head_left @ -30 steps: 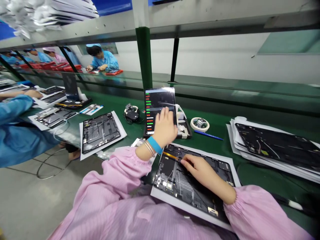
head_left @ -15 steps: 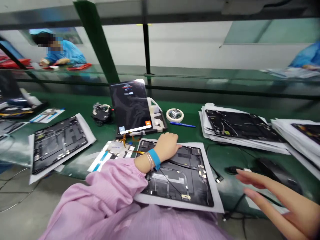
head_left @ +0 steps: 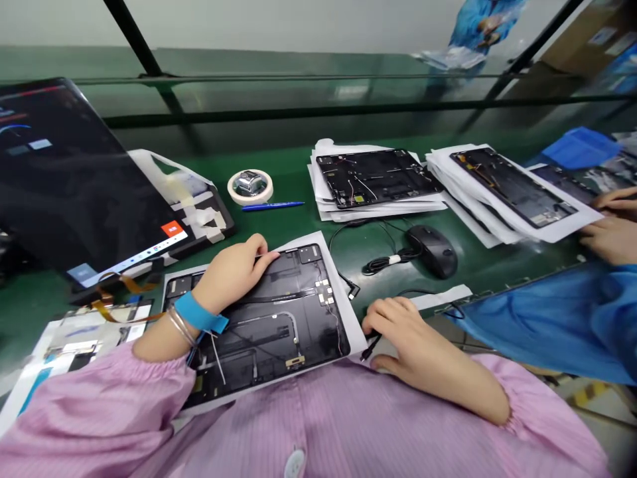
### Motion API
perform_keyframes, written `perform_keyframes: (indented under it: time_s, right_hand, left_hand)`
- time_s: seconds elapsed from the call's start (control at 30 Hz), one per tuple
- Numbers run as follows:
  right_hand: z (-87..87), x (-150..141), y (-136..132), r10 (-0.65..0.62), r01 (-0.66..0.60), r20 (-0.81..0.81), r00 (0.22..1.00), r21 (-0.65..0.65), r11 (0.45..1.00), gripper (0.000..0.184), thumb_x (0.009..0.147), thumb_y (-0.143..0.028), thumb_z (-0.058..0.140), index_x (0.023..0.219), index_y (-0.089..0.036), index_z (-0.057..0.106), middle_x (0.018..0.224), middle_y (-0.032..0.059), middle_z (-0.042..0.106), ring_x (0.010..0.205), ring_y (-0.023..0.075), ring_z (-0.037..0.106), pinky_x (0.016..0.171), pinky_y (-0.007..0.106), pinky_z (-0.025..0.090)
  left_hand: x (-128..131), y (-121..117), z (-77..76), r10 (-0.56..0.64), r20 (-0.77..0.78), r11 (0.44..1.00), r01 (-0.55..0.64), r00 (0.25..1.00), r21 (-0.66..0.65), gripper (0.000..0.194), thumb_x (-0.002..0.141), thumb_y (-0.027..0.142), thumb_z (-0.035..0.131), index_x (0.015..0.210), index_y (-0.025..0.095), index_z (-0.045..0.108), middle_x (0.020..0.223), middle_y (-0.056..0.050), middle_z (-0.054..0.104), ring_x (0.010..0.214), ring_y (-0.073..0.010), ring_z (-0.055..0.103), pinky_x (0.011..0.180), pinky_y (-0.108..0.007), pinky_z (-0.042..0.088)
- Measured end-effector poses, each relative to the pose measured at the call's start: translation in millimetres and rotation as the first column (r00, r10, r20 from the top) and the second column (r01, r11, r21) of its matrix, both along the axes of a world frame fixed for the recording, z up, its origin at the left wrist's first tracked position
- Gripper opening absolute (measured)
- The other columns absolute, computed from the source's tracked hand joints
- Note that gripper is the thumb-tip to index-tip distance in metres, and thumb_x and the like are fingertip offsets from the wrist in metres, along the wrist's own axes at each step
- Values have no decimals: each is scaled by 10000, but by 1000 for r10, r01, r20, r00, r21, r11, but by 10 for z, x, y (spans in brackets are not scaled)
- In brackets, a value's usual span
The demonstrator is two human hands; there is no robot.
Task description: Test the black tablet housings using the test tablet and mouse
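Observation:
In front of me an opened black tablet housing [head_left: 279, 318] lies on a white sheet [head_left: 354, 328], with flat cables and small connectors inside it. My left hand [head_left: 231, 272], blue band at the wrist, grips its far edge; the thumb shows there and the other fingertips are hidden. My right hand [head_left: 403, 332] is at the table's front edge, right of the housing. Its bent fingers close round a thin black cable [head_left: 374, 343], whose plug sticks out between fingers and thumb. The angled plug [head_left: 352, 290] of another black cable lies beside the sheet.
A lit screen [head_left: 74, 192] leans at left, near a board with orange flex cables [head_left: 107, 312]. Behind are a tape roll [head_left: 237, 192], a blue pen [head_left: 273, 206] and housings stacked on paper [head_left: 373, 176]. A mouse [head_left: 432, 251] stands right; a co-worker's hands [head_left: 614, 232] hold another housing.
The view has turned right. My right hand has come down and left from the air, its spread fingers now bent round the cable at the table edge. My left hand stays on the housing.

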State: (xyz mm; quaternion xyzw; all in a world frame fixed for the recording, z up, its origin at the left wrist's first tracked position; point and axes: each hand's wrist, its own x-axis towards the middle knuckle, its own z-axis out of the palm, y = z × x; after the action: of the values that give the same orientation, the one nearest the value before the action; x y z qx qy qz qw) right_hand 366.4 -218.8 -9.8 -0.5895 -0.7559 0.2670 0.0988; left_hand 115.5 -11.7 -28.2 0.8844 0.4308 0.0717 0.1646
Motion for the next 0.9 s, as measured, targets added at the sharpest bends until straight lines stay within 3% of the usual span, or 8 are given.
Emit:
perform_keyframes:
  time_s: [0.13,0.23,0.33,0.4,0.47,0.57,0.7,0.9]
  right_hand:
    - [-20,100,-4,17,-22,77,997,72,997,217,825,18,583,816,-180,495,883,12,519,831,200,469,808,379,341]
    - [-29,215,61,29,-29,-135,990,1,1000,175,880,-30,539,808,-185,500,854,7,549,816,185,494,744,323,371]
    - [-65,289,166,-56,50,-384,922,-24,998,101,911,-157,616,844,-190,549,852,-2,580,775,155,527,693,274,403]
    - [-112,291,253,-79,76,-461,884,-26,997,92,932,-276,655,970,-199,623,835,-3,590,755,151,533,667,262,409]
    - [-165,260,341,-26,40,-492,870,18,999,183,969,-348,614,1085,-216,665,818,2,607,775,160,532,696,274,413]
    - [-212,188,433,39,30,-460,887,143,989,226,1015,-343,530,1040,-202,705,802,21,628,811,177,521,757,312,408]
    - [-201,125,441,-12,99,-302,953,276,956,192,999,-290,551,1043,-185,706,830,41,628,855,204,508,809,368,399]
    - [-210,88,405,-38,124,-263,964,318,940,156,984,-263,568,1043,-224,707,859,32,638,887,212,522,849,400,394]
  left_hand:
    - [3,-19,11,45,35,996,-42,998,-73,288,932,488,437,831,218,442,676,7,563,603,-190,534,579,-285,316]
    - [8,-37,2,44,71,995,-38,996,-88,295,920,502,459,832,220,454,684,12,574,610,-184,540,577,-276,315]
    - [24,-75,7,18,83,994,-9,996,-112,305,916,516,469,832,223,468,681,17,576,614,-181,541,577,-271,315]
    - [37,-99,16,5,78,993,4,997,-120,309,917,519,470,830,223,473,681,17,576,612,-180,540,576,-270,313]
    - [43,-110,23,3,69,992,5,998,-123,312,916,520,471,824,222,474,673,17,570,605,-179,536,574,-271,311]
    - [47,-106,26,3,63,992,5,998,-126,313,915,520,473,823,220,475,664,18,563,599,-178,532,572,-271,312]
    - [58,-102,27,-5,61,994,12,998,-111,300,917,502,475,819,218,476,663,15,567,604,-182,537,571,-273,314]
    - [57,-98,24,-23,67,995,30,998,-99,289,924,482,471,824,212,497,693,3,590,622,-184,558,575,-277,334]
